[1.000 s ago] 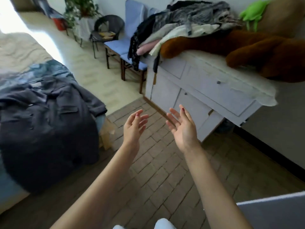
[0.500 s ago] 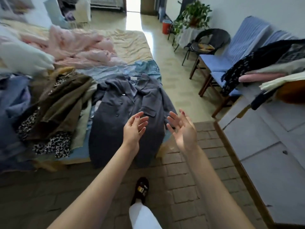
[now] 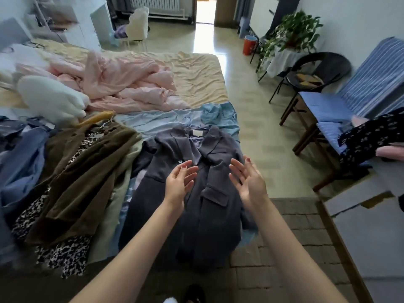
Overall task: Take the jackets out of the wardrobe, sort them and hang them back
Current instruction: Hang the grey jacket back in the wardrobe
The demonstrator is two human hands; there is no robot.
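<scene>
- Both my grips hang open and empty, left hand and right hand, above the grey jacket on the bed
- It looks soft, floppy, fairly heavy; I'd take it at the shoulders beside the hanger

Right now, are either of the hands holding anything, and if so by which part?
Nothing is held. The left hand and right hand hover open, palms facing, above the dark grey buttoned jacket lying on the bed.
</scene>
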